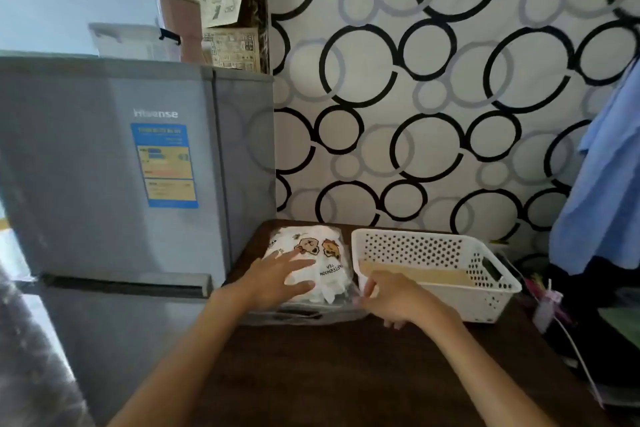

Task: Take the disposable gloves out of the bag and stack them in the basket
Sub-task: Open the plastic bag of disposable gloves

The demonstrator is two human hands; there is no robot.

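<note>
A clear plastic bag (322, 253) with cartoon bear prints lies on the dark brown table (329, 367), stuffed with white disposable gloves. My left hand (273, 279) rests flat on the bag's near left part, fingers spread and straight. My right hand (394, 298) sits at the bag's right near corner, fingers curled down beside the basket; I cannot tell whether they pinch the bag's edge. A white perforated basket (485, 298) stands just right of the bag, with a tan flat piece in its bottom.
A grey fridge (114, 184) stands against the table's left edge. The wall with black circle patterns (433, 97) backs the table. Blue cloth (602, 201) hangs at the right above cluttered items and a white cable (571, 343).
</note>
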